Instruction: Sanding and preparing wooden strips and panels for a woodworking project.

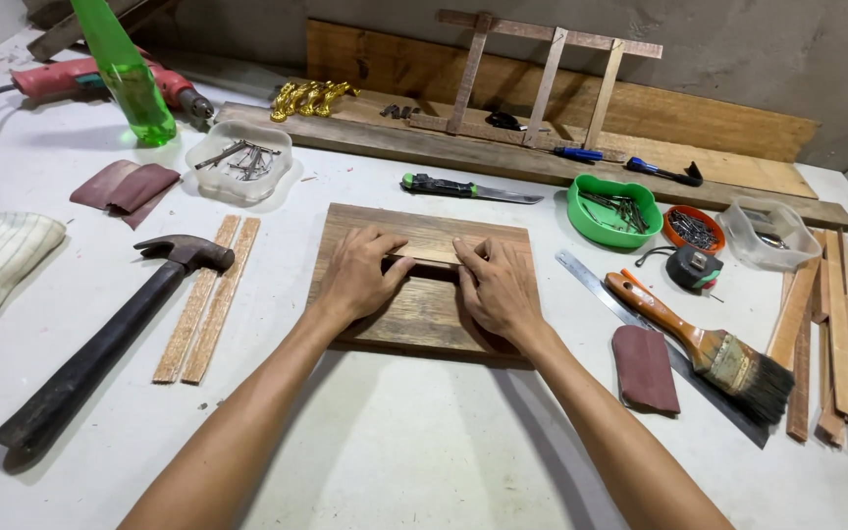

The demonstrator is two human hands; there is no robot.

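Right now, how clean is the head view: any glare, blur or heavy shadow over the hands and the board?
Head view: sharp across the bench, no motion blur on the left hand or right hand; soft even light, faint shadows beside the forearms and under the hammer; no glare on the wooden board; slight wide-angle bending at the edges.

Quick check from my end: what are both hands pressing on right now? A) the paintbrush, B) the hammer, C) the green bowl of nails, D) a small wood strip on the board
D: the left hand and right hand both rest fingertips on a small wood strip lying across the wooden board; the hammer lies untouched off to the left.
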